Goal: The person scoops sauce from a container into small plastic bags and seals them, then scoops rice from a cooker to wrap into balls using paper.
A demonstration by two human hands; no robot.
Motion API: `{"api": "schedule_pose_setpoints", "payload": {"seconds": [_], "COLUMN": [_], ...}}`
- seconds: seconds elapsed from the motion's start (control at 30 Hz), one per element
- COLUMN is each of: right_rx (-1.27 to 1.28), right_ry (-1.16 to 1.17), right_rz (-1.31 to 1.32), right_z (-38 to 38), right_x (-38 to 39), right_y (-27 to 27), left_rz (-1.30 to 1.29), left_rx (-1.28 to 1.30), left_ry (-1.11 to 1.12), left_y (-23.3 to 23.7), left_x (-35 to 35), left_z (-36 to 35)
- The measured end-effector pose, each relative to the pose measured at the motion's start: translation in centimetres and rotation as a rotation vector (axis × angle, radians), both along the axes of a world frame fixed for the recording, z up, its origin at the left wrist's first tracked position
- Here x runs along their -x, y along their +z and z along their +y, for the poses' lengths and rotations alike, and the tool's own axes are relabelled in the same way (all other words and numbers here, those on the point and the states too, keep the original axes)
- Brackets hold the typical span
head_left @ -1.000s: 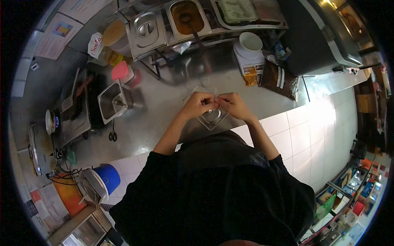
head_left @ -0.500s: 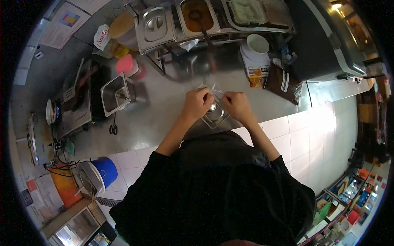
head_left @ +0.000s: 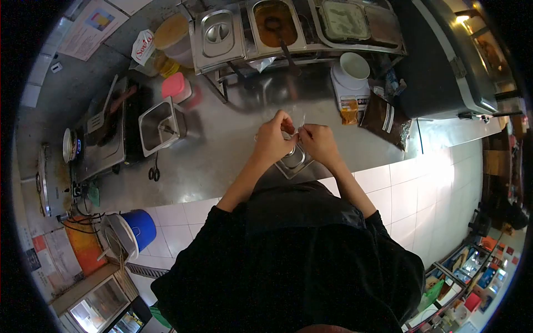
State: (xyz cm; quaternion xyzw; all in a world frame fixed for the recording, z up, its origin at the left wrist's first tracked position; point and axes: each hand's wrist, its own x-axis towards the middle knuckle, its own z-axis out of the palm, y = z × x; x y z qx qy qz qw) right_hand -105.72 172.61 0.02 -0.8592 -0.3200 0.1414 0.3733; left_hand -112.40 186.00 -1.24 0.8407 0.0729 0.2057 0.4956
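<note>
Over the front part of the steel counter, my left hand (head_left: 272,141) and my right hand (head_left: 318,144) meet at the fingertips. Both are closed in a pinch on a thin, clear plastic piece (head_left: 303,121), seemingly a bag, whose edge shows above the fingers. Most of the plastic is hidden by my hands. Directly below them lies a small steel lid or tray (head_left: 294,164) near the counter's front edge, partly covered by my left hand.
To the left are a steel container (head_left: 158,133), black scissors (head_left: 154,173) and a pink-lidded tub (head_left: 176,87). A rack holds steel food pans (head_left: 219,39) at the back. A scale with a white bowl (head_left: 353,67) and a brown bag (head_left: 383,119) stand right.
My hands have come together, the left turning so its fingers reach toward the right. The view has shifted slightly.
</note>
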Motion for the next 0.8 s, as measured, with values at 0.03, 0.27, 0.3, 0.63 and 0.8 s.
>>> {"api": "schedule_pose_setpoints", "payload": {"seconds": [0.03, 0.27, 0.3, 0.63, 0.8], "right_rx": [-0.038, 0.063, 0.061, 0.076, 0.104], "right_ry": [0.020, -0.139, -0.141, 0.014, 0.060], "right_rz": [0.023, -0.055, -0.059, 0.219, 0.189], "right_z": [0.0, 1.0, 1.1, 1.1, 1.4], "right_x": [-0.1, 0.3, 0.1, -2.1, -2.4], "right_y": [-0.1, 0.6, 0.7, 2.4, 2.8], "left_rz": [0.021, -0.044, -0.048, 0.125, 0.056], "left_rx": [0.043, -0.089, -0.090, -0.123, -0.080], "left_ry": [0.001, 0.262, 0.261, -0.300, -0.296], "left_y": [-0.1, 0.3, 0.5, 4.0, 2.5], "left_x": [0.0, 0.0, 0.0, 0.0, -0.4], "left_z": [0.0, 0.3, 0.6, 3.4, 4.3]}}
